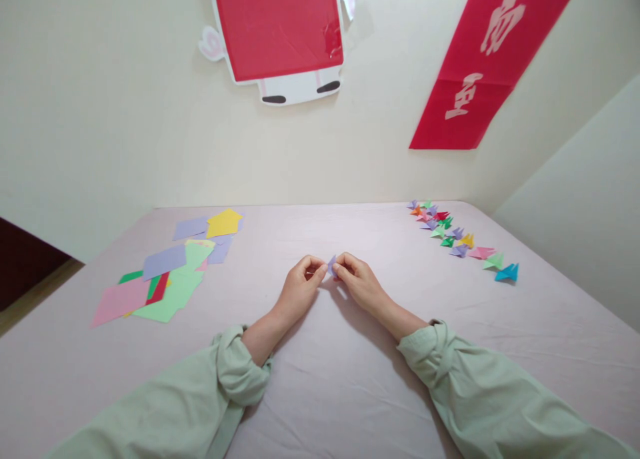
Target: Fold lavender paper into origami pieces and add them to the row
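Note:
Both of my hands meet at the middle of a pale pink surface (320, 392). My left hand (299, 287) and my right hand (357, 280) each pinch one side of a small folded lilac paper piece (331, 265), fingertips closed on it. The piece is tiny and mostly hidden by my fingers. Both forearms rest on the surface in rolled-up pale green sleeves.
A loose spread of flat coloured paper sheets (165, 272) lies at the left. At the right, a row of several small folded paper figures (460, 242) runs toward the far edge. Red decorations (280, 29) hang on the cream wall behind.

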The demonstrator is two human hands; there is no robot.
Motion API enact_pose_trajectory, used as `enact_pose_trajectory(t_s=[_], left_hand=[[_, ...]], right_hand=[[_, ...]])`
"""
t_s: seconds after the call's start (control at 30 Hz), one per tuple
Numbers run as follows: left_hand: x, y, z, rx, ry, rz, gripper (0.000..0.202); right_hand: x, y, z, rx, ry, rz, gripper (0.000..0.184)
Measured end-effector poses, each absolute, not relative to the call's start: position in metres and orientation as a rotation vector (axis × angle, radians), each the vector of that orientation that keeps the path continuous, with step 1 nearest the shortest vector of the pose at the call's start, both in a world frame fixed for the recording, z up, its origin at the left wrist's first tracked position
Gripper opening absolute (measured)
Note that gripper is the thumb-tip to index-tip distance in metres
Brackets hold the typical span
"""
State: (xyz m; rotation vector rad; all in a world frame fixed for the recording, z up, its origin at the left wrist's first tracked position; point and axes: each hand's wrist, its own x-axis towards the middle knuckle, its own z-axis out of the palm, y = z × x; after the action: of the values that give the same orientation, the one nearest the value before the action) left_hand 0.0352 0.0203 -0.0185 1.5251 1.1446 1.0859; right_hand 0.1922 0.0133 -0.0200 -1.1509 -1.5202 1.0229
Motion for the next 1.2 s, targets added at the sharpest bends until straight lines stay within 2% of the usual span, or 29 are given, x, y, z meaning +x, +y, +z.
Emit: enact_pose_trajectory(t_s=[0.53,1.2], left_hand=[[0.0374,0.0186,-0.0186,1.655,1.119,0.994,0.016],[0.0347,0.022,-0.0249,1.678,1.054,1.021,0.008]], right_hand=[[0.1941,0.0143,-0.0248,-1.123,-1.558,0.992,0.015],[0.1921,0.0085,-0.0199,-1.205,-1.752,0.786,0.009]])
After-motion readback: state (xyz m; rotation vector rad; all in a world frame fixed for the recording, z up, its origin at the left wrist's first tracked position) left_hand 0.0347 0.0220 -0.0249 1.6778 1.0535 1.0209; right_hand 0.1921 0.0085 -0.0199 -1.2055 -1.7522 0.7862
